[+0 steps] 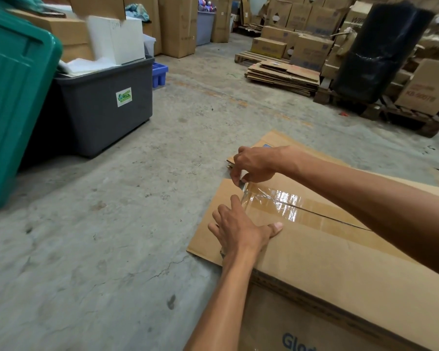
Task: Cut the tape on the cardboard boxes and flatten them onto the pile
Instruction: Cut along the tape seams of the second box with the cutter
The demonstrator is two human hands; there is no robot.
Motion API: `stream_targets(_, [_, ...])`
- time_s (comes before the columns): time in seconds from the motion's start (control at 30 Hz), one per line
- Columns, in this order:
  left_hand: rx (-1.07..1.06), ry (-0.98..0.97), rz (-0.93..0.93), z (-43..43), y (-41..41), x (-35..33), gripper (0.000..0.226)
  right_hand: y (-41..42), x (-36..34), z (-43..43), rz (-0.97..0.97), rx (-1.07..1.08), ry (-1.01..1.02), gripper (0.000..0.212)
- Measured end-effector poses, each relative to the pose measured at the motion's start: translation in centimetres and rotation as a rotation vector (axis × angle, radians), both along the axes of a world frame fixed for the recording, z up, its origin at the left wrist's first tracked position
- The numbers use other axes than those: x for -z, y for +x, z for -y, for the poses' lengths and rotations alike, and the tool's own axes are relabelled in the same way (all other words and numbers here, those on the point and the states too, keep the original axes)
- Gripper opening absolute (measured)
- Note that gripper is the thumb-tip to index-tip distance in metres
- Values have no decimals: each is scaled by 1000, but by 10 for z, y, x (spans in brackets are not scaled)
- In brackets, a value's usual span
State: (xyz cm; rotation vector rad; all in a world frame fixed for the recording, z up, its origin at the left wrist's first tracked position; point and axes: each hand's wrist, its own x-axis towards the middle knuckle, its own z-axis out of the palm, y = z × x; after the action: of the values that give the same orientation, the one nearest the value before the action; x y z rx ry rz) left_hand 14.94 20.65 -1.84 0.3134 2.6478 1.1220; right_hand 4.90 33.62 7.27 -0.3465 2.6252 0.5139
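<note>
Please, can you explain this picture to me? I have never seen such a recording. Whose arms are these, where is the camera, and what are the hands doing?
There is one picture, taken by a camera worn on a person's head, looking forward and down. No machine is present, only two bare hands. The left hand presses flat on a cardboard box. The right hand pinches a small blade, hard to see, at the end of the clear tape along the box's seam. The box stands on a concrete floor, with a flattened cardboard sheet just beyond it.

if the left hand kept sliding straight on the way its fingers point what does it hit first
Probably the crinkled end of the clear tape at the box top's far edge, where the right hand pinches a small blade. The left hand lies flat just short of it; depth is uncertain.
</note>
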Motion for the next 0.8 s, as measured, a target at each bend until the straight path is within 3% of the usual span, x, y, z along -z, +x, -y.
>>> stream_targets(0.47, [7, -64, -20, -1, -3, -2, 100, -1, -6, -6, -38, -206, 123, 24])
stream_targets(0.8, [4, -47, -1, -2, -1, 0, 100, 2, -16, -19, -66, -124, 127, 27])
